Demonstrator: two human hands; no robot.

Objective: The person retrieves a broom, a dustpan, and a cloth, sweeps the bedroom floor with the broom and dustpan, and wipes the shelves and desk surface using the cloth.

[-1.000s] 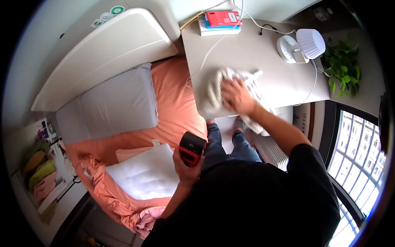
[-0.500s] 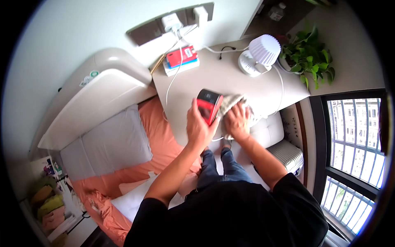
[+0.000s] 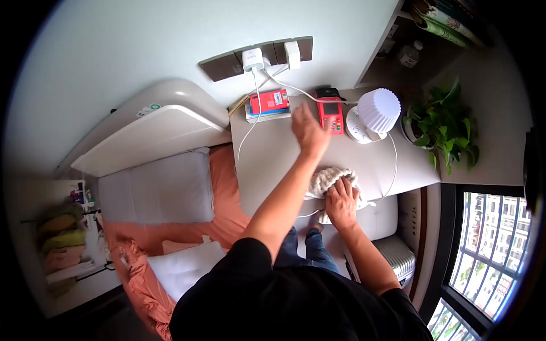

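Note:
The red and black card terminal (image 3: 330, 113) lies on the desk (image 3: 267, 165), its keypad and screen facing up. Just left of it is my left hand (image 3: 310, 132), apart from the device, its fingers blurred and seemingly spread with nothing held. My right hand (image 3: 342, 203) rests on a crumpled white and beige cloth (image 3: 333, 177) near the desk's front edge, fingers lying over it. To the terminal's right stands a white lamp (image 3: 379, 111) with a ribbed shade. A red box (image 3: 269, 101) sits on a small stack at the back left.
White chargers (image 3: 252, 59) are plugged into the wall strip, with cables trailing over the desk. A potted plant (image 3: 449, 128) stands at the right. The bed with a grey pillow (image 3: 170, 187) is at the left. Below the desk are a stool and a ribbed silver suitcase (image 3: 395, 256).
The card terminal went from my left hand onto the back of the desk, and my left hand let it go. My right hand stayed on the cloth. The view shifted toward the wall.

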